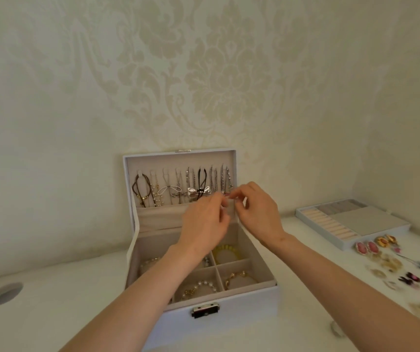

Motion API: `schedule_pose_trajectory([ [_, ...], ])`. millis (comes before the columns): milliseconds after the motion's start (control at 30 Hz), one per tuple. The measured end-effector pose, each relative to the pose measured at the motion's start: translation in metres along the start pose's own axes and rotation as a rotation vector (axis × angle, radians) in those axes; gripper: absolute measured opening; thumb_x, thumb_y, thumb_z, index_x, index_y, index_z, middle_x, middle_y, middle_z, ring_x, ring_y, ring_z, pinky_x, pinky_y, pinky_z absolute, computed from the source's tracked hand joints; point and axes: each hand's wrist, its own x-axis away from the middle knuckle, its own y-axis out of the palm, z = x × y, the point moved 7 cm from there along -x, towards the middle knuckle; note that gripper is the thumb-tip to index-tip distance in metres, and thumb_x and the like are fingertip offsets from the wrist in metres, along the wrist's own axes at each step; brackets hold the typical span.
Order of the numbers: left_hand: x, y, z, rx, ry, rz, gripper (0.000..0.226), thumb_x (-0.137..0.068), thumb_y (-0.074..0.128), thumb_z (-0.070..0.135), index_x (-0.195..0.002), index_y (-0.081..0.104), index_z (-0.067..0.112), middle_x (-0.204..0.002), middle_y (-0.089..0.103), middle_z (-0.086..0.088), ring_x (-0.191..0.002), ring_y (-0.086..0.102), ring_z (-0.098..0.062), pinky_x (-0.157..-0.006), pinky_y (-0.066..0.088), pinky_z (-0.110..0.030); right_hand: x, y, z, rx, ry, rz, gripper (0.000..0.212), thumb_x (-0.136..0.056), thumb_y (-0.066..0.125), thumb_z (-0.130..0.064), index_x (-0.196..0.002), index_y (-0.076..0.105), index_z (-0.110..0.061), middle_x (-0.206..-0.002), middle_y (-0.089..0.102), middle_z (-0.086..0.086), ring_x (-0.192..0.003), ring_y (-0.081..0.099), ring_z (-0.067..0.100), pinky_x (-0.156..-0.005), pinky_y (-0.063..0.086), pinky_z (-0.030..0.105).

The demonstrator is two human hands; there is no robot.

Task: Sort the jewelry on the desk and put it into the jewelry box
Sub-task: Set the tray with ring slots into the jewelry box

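Necklaces hang in the lid of the open jewelry box [229,309] at six o'clock, and bracelets lie in its compartments. The left hand [203,224] and right hand [259,212] each have their grip pinched on a thin chain [228,179] (apparently at the last hook). At three o'clock, loose earrings [381,252] wait on the desk [305,262] by the ring tray [371,221], near the desk's edge.

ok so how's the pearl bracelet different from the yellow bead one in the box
Colour: the pearl bracelet is white, the yellow bead bracelet pale yellow.
Place: the pearl bracelet lies in a front compartment of the jewelry box, the yellow bead bracelet in the back right compartment.
Fitting: the pearl bracelet shows a gold clasp; none shows on the yellow bead bracelet.
Both are beaded loops lying flat.
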Motion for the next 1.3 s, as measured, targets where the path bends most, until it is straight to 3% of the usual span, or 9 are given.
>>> schedule_pose_trajectory([
  [367, -0.024, 0.099, 0.104, 0.124, 0.013, -0.42, 0.021, -0.093, 0.048, 0.019, -0.108, 0.056, 0.008, -0.112, 0.061, -0.011, -0.104, 0.055, -0.028, -0.077, 0.04, -0.033, 0.033, -0.065, 0.137, 0.422, 0.428, -0.186, 0.016, -0.088, 0.055, -0.021, -0.1, 0.064, -0.018, -0.104, 0.063, 0.005, -0.097, 0.06, 0.024, -0.072, 0.04, 0.029],
  [567, -0.027, 0.138, 0.114, 0.092, -0.035, -0.536, 0.028, -0.094, 0.048, 0.021, -0.117, 0.054, 0.005, -0.121, 0.058, -0.014, -0.113, 0.052, -0.03, -0.083, 0.041, -0.033, 0.057, -0.076, 0.189, 0.751, 0.51, -0.42, 0.046, -0.091, 0.055, -0.039, -0.127, 0.046, -0.012, -0.131, 0.049, 0.012, -0.119, 0.047, 0.029, -0.091, 0.042, 0.035],
  [667, -0.028, 0.147, 0.115, 0.1, -0.036, -0.568, 0.027, -0.094, 0.049, 0.021, -0.114, 0.055, 0.004, -0.121, 0.058, -0.015, -0.112, 0.053, -0.03, -0.085, 0.041, -0.033, 0.059, -0.071, 0.196, 0.743, 0.501, -0.463, 0.046, -0.094, 0.053, -0.03, -0.131, 0.039, -0.006, -0.133, 0.043, 0.015, -0.12, 0.045, 0.031, -0.091, 0.042, 0.037],
  [833, -0.036, 0.151, 0.126, 0.194, -0.087, -0.604, 0.025, -0.093, 0.049, 0.017, -0.108, 0.063, 0.003, -0.116, 0.064, -0.015, -0.109, 0.057, -0.029, -0.084, 0.043, -0.031, 0.055, -0.069, 0.197, 0.716, 0.504, -0.453, 0.034, -0.096, 0.047, -0.014, -0.128, 0.045, -0.004, -0.131, 0.046, 0.015, -0.118, 0.049, 0.03, -0.091, 0.042, 0.036],
  [900, -0.037, 0.153, 0.13, 0.353, -0.176, -0.619, 0.025, -0.092, 0.047, 0.011, -0.108, 0.064, 0.0, -0.108, 0.066, -0.017, -0.1, 0.062, -0.029, -0.084, 0.047, -0.032, 0.054, -0.07, 0.196, 0.727, 0.496, -0.455, 0.032, -0.096, 0.047, -0.014, -0.126, 0.047, -0.004, -0.13, 0.049, 0.015, -0.117, 0.051, 0.03, -0.091, 0.042, 0.035],
  [1033, -0.03, 0.168, 0.135, 0.854, -0.564, -0.717, 0.033, -0.098, 0.041, 0.013, -0.127, 0.049, 0.0, -0.082, 0.059, -0.011, -0.068, 0.059, -0.016, -0.073, 0.053, -0.029, 0.043, -0.082, 0.191, 0.661, 0.476, -0.366, 0.029, -0.094, 0.051, -0.023, -0.117, 0.055, -0.007, -0.122, 0.057, 0.013, -0.11, 0.056, 0.03, -0.083, 0.042, 0.033],
  [1133, -0.027, 0.177, 0.143, 1.137, -0.806, -0.715, 0.041, -0.103, 0.033, 0.026, -0.133, 0.038, -0.002, -0.102, 0.058, -0.022, -0.078, 0.06, -0.025, -0.077, 0.053, -0.034, 0.036, -0.088, 0.179, 0.544, 0.445, -0.311, 0.023, -0.09, 0.053, -0.026, -0.102, 0.061, -0.009, -0.111, 0.062, 0.01, -0.1, 0.06, 0.028, -0.075, 0.041, 0.031],
  [1233, -0.027, 0.184, 0.145, 1.369, -1.007, -0.618, 0.041, -0.103, 0.032, 0.027, -0.127, 0.043, -0.004, -0.103, 0.057, -0.018, -0.103, 0.058, -0.033, -0.091, 0.049, -0.041, 0.036, -0.088, 0.16, 0.435, 0.414, -0.296, 0.02, -0.087, 0.055, -0.03, -0.088, 0.062, -0.012, -0.102, 0.065, 0.006, -0.094, 0.061, 0.025, -0.072, 0.042, 0.031],
  [1300, -0.026, 0.18, 0.143, 1.376, -1.039, -0.557, 0.033, -0.1, 0.034, 0.016, -0.123, 0.048, -0.003, -0.097, 0.058, -0.013, -0.09, 0.06, -0.028, -0.071, 0.055, -0.036, 0.036, -0.089, 0.147, 0.355, 0.389, -0.272, 0.013, -0.085, 0.057, -0.03, -0.085, 0.061, -0.017, -0.101, 0.063, 0.003, -0.096, 0.059, 0.022, -0.071, 0.039, 0.029],
])
